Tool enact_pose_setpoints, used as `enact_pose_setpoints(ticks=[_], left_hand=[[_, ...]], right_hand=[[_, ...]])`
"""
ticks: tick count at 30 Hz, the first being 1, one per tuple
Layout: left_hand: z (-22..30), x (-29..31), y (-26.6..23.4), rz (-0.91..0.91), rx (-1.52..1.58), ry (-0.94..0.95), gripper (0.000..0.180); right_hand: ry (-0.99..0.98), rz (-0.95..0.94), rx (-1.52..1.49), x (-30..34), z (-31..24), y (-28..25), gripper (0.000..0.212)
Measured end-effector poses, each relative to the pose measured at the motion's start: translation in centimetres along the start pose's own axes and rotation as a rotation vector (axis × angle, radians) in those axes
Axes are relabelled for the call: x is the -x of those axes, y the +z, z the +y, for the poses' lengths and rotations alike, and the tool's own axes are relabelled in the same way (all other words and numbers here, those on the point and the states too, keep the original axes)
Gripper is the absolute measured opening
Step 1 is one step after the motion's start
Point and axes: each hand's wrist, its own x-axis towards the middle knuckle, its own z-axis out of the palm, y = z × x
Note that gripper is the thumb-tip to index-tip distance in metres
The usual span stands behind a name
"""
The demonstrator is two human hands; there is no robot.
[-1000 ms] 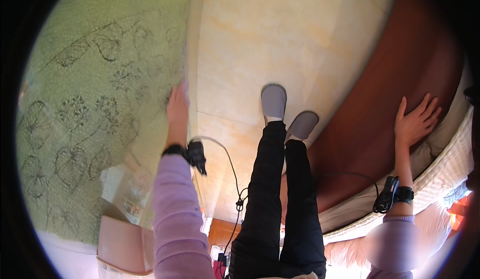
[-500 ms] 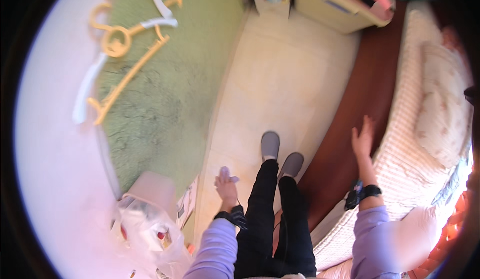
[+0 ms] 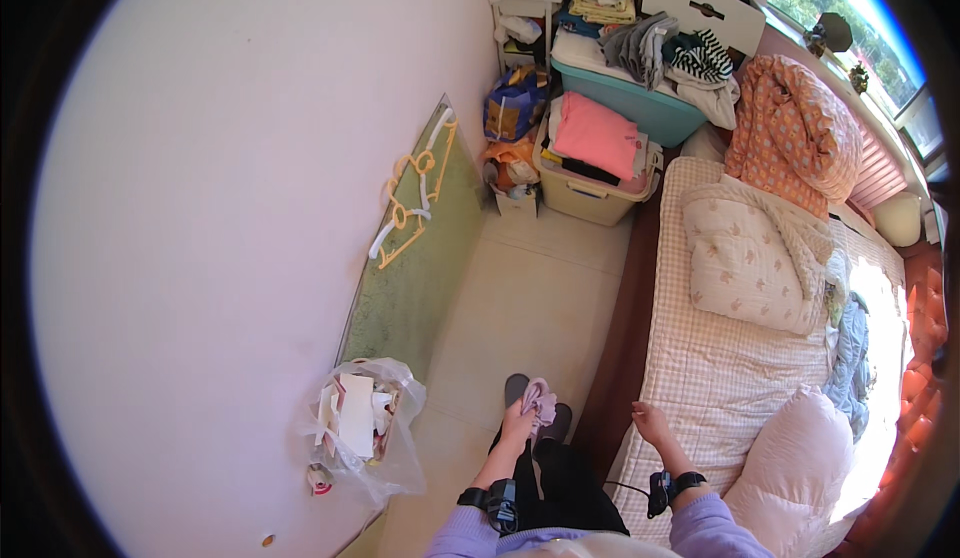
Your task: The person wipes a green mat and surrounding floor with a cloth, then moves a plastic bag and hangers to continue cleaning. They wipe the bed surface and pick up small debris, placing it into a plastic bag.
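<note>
My left hand (image 3: 514, 428) is closed round a crumpled pinkish-lilac cloth (image 3: 540, 401), held out over my grey slippers (image 3: 516, 388). What kind of cloth it is does not show. My right hand (image 3: 651, 422) hovers by the near edge of the bed, its fingers curled, and nothing shows in them. Close to it lies the checked beige bed cover (image 3: 680, 358), with a pale pink heart-shaped cushion (image 3: 795, 458) further right.
At left, a bin lined with a clear bag (image 3: 400, 463) holds rubbish. Yellow and white hangers (image 3: 400, 216) lie on a green board (image 3: 420, 288) against the wall. Storage boxes (image 3: 590, 203) with folded clothes fill the back. A folded quilt (image 3: 745, 268) rests on the bed.
The view has lifted, bringing the clothes boxes and window into sight. My left hand has moved right and now clearly shows the cloth. My right hand's spread fingers have curled in.
</note>
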Motion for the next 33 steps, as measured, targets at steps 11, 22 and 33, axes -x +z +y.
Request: enact_pose_setpoints(ticks=[11,22,33], left_hand=[[8.6,11.6,-4.2,0.038,0.290,0.012,0.027],[8.4,24.0,-9.3,-0.352,0.480,-0.047,0.036],[2.2,40.7,-26.4,-0.099,0.792,0.124,0.050]], right_hand=[[-0.238,0.114,-0.069,5.9,-6.6,-2.1,0.026],[-0.295,0.233,-0.098,11.6,-13.6,-0.8,0.024],[-0.655,-0.145,-0.089,18.6,-27.8,12.7,0.023]])
